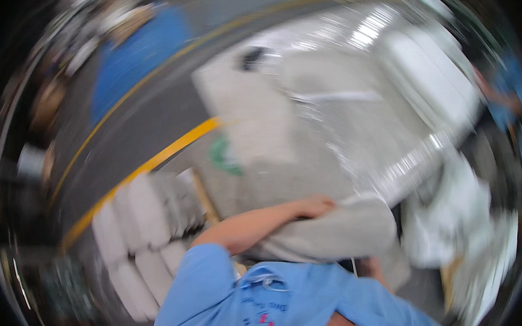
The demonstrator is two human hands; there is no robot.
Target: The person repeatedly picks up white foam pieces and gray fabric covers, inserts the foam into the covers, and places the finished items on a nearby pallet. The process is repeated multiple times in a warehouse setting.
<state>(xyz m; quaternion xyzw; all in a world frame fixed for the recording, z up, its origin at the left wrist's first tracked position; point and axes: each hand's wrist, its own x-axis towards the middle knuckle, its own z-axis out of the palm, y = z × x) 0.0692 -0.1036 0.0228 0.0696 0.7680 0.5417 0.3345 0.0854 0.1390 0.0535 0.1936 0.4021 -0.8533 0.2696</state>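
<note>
Blue shirt (192,298), closest in my remote view; beyond it, I see a pale, film-covered surface (342,115). Left of its near edge stands a stack of pale bundles (146,210). One grey-white bundle (339,236) lies across the shirt's front, near that same edge: I judge the step in hand to be steadying it. The left hand (315,206) lies over its far side; the right hand (373,268) shows below its near side. Blur leaves me unable to tell whether either's fingers grip. The next move, I judge, calls for even support from both.

left hand (316,206): atop grey bundle (338,233) | right arm (375,270): bundle's near edge
</note>
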